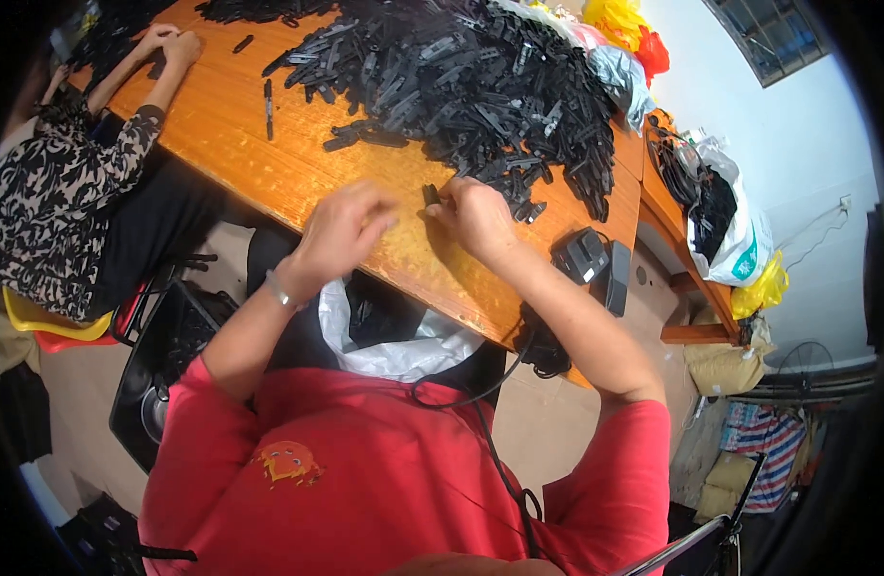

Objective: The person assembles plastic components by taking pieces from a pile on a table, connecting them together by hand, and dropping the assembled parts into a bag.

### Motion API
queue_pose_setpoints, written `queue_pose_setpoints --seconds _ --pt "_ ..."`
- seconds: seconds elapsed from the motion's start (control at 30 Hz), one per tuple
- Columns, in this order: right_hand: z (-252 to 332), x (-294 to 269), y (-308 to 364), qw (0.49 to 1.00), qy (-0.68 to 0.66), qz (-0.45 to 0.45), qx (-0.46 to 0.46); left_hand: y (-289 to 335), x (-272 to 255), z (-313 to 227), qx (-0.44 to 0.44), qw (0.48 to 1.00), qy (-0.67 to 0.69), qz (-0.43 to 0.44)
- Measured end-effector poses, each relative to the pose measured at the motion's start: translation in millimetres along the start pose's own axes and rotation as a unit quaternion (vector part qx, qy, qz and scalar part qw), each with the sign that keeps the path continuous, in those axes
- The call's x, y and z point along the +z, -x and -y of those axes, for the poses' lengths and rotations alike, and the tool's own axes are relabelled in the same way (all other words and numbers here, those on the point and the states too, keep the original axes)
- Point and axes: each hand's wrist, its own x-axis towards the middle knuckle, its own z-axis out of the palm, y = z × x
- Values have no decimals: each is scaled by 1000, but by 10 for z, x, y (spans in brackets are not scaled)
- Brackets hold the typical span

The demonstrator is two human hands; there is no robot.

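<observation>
While the right hand (475,213) pinches a small black piece (430,196) over the table (223,125), near the pile (442,91), steadiness should help the left hand (344,230), blurred, loosely open, nothing visibly held

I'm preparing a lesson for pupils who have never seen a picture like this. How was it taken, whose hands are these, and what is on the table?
There is no machine arm here: a person in a red short-sleeved shirt works bare-handed. A wide fisheye camera on that person's head looks down, so straight edges bend near the rim. The orange-brown wooden table carries a large heap of slim black pieces and a boxy black device. The right hand pinches a small dark piece. The left hand is blurred, so whether it holds anything is unclear. The hands at upper left belong to a co-worker.
</observation>
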Motion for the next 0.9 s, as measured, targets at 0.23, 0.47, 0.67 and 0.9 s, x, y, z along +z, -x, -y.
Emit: queue_pose_setpoints --seconds 0.23,0.47,0.67,0.9 --pt "102 134 -56 993 105 3 -59 -797 127 646 91 960 -224 -140" --pt "158 55 135 985 78 51 -144 -800 183 658 63 960 -266 -68" --pt "202 50 139 996 23 67 -47 -775 126 468 -114 988 -101 21" --pt "51 23 128 997 51 59 8 -638 115 392 -8 985 -168 -44"
